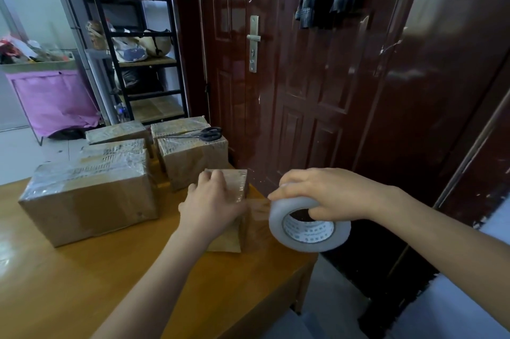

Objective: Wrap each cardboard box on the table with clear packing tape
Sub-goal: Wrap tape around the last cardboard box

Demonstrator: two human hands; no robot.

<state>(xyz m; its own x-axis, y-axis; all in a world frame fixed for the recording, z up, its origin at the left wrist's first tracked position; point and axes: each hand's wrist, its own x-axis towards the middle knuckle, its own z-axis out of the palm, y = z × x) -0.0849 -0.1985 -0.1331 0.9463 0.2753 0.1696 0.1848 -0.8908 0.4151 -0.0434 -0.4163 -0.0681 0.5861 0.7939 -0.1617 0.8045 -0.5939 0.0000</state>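
Tape is being drawn, seemingly, around the small cardboard box point(234, 184): left hand point(212, 203) presses flat-fingered, right hand point(325, 195) grips the tape roll point(309, 228); next, pull round.

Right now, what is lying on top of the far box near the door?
Black-handled scissors lie on the far box. Shiny clear tape covers its top; its contents cannot be seen.

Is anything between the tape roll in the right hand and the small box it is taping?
Nothing visible. The right hand holds the tape roll just right of the small box; only a clear tape strip spans the gap. The left hand presses the box's near side.
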